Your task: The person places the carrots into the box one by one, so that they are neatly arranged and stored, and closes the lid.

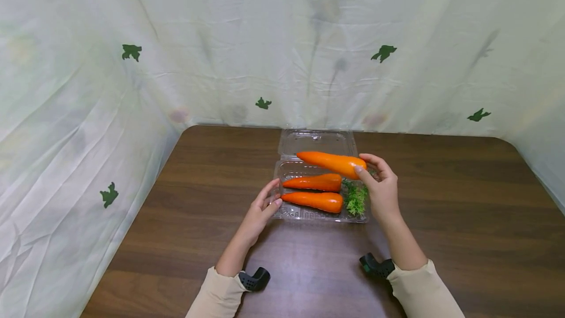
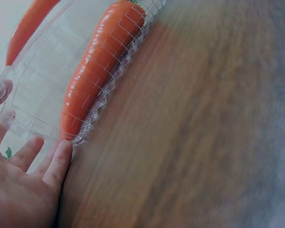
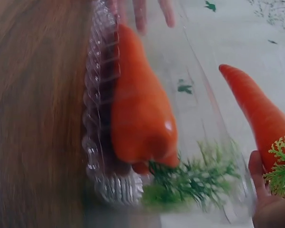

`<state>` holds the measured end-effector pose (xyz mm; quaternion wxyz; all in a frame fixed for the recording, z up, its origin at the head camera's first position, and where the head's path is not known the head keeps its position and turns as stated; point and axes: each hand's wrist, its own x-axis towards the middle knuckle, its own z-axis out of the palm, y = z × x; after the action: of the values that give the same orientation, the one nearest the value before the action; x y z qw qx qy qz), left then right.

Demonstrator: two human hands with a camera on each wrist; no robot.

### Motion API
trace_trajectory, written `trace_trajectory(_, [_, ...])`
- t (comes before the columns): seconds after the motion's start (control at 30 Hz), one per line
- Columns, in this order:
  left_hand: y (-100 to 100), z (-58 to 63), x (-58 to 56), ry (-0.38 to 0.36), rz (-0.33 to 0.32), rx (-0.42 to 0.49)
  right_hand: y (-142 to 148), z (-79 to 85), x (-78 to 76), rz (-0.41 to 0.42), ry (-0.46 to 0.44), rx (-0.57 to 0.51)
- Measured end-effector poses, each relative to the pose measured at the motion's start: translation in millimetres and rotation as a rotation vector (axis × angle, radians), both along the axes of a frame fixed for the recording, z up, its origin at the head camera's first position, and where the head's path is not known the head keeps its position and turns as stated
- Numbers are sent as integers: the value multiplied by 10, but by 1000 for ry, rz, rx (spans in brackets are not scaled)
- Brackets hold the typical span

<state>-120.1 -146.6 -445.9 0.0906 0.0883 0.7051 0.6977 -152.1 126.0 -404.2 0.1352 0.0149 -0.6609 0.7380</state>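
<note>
My right hand (image 1: 383, 191) grips an orange carrot (image 1: 331, 162) at its thick end, thumb in front and fingers behind. That carrot is held over the back of a clear plastic container (image 1: 300, 216), its tip pointing left. Its leafy green top (image 3: 281, 166) shows beside the hand in the right wrist view. Inside the container lie a rear carrot (image 1: 312, 181) and a front carrot (image 1: 314, 201), tips left, with green leaves (image 1: 355, 199) at the right end. My left hand (image 1: 257, 217) touches the container's left end with spread, fairly straight fingers (image 2: 61, 159).
The container's hinged lid (image 1: 317, 142) lies folded back toward the rear edge of the wooden table (image 1: 198, 200). Behind the table hangs a pale curtain (image 1: 247, 53) with green leaf shapes. Dark devices are strapped at both wrists.
</note>
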Motion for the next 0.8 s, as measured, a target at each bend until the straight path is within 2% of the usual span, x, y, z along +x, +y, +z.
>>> trace_trajectory(0.1, [-2, -5, -3, 2, -2, -8, -70, -21, -30, 36, -14, -5])
trace_trajectory(0.4, [6, -6, -15, -1, -3, -18, -157, -142, -59, 132, -82, 77])
trace_trajectory(0.63, [-24, -228, -101, 9, 13, 23, -165, -185, -82, 170, -149, 154])
trace_trajectory(0.8, [-21, -293, -110, 52, 22, 48, -165, -206, -115, 207, -183, 218])
